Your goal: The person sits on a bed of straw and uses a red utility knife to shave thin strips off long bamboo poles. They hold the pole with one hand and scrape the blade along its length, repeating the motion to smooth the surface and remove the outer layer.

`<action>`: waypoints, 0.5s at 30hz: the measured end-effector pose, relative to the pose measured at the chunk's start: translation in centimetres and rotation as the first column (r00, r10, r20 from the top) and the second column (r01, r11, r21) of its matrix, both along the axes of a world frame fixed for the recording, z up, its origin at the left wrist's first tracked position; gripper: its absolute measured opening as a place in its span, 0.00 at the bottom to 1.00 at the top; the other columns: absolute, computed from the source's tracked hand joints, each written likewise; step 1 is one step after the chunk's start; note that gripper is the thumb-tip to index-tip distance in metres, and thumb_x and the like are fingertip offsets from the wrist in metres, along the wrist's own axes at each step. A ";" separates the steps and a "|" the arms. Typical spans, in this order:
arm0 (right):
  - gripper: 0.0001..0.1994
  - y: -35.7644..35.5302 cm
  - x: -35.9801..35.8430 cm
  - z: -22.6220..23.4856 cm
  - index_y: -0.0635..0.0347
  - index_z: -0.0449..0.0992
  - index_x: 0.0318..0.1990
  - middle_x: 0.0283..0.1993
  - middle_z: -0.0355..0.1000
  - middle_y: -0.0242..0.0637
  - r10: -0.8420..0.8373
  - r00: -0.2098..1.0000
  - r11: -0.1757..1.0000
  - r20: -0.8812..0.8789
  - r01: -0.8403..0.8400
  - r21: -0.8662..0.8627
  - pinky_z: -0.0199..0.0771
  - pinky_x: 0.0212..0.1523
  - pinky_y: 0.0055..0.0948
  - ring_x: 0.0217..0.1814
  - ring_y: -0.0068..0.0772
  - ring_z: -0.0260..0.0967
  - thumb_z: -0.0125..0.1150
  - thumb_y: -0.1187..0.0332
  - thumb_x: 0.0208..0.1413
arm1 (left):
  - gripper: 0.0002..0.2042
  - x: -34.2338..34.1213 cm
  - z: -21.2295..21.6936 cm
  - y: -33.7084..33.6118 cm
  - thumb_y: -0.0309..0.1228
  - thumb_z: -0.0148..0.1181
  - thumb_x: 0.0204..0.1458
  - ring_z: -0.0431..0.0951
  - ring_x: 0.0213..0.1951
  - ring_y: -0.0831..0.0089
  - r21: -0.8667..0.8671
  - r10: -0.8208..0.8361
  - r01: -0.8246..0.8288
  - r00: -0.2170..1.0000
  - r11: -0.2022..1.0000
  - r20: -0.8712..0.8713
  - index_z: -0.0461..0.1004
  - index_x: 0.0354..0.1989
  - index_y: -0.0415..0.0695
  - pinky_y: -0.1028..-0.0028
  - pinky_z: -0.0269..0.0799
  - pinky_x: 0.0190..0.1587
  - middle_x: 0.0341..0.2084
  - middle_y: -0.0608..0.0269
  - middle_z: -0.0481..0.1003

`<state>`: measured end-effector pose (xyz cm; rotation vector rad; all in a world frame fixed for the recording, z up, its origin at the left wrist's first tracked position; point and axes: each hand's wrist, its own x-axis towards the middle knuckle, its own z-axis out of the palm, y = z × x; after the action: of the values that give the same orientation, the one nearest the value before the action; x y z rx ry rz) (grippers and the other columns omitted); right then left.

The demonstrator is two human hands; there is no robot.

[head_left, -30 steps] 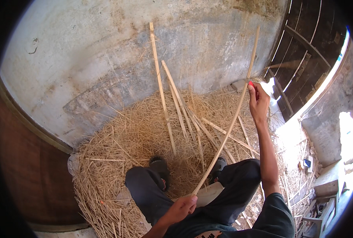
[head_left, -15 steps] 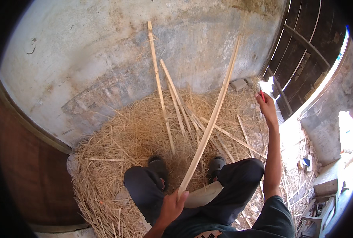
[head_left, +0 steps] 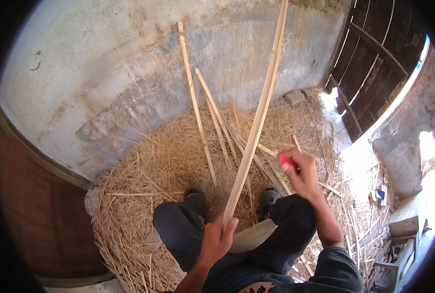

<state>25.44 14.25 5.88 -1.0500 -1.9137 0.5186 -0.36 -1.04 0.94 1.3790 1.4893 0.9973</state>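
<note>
Fingers of the left hand (head_left: 216, 243) clasp the lower end of a long pale strip (head_left: 262, 107), slanting upward. The right hand (head_left: 303, 178), apart from it, has fingers curled around a red object (head_left: 287, 162).

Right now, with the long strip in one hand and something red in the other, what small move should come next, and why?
Probably the right hand should bring the red object in to the long strip. The left hand grips the strip near its lower end, and the red object is held to the right, apart from it.
</note>
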 end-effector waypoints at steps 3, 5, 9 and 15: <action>0.12 -2.6 -1.9 0.1 0.57 0.83 0.45 0.32 0.75 0.32 0.156 0.983 0.970 0.094 -0.171 0.170 0.74 0.28 0.35 0.26 0.35 0.75 0.73 0.62 0.59 | 0.16 0.3 1.9 0.9 0.39 0.62 0.69 0.75 0.21 0.70 0.040 -0.029 0.028 0.999 0.999 0.029 0.76 0.44 0.34 0.65 0.69 0.27 0.18 0.55 0.73; 0.14 -3.5 -2.5 -0.2 0.55 0.83 0.44 0.31 0.73 0.29 0.197 0.966 0.943 0.167 -0.233 0.239 0.73 0.25 0.33 0.25 0.33 0.75 0.76 0.59 0.55 | 0.15 0.5 2.8 1.3 0.38 0.64 0.67 0.75 0.21 0.71 0.077 -0.048 0.045 0.998 0.996 0.042 0.75 0.44 0.35 0.66 0.70 0.27 0.18 0.54 0.73; 0.18 -4.2 -3.3 -0.4 0.54 0.83 0.45 0.29 0.70 0.28 0.202 0.958 0.906 0.204 -0.262 0.333 0.72 0.23 0.31 0.23 0.31 0.73 0.78 0.56 0.50 | 0.15 0.9 4.0 1.7 0.36 0.67 0.65 0.74 0.22 0.73 0.110 -0.076 0.068 0.995 0.992 0.066 0.75 0.46 0.35 0.67 0.70 0.28 0.20 0.54 0.74; 0.20 -4.8 -4.0 0.1 0.55 0.83 0.46 0.27 0.67 0.28 0.197 0.945 0.884 0.260 -0.286 0.369 0.72 0.21 0.31 0.21 0.29 0.72 0.78 0.55 0.51 | 0.15 1.7 5.2 1.8 0.36 0.67 0.65 0.78 0.22 0.69 0.133 -0.067 0.060 0.996 0.989 0.054 0.75 0.48 0.35 0.67 0.71 0.27 0.20 0.53 0.76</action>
<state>21.49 9.49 5.97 -0.6178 -2.2392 0.1316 1.30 0.76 6.10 1.4676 1.3489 1.1021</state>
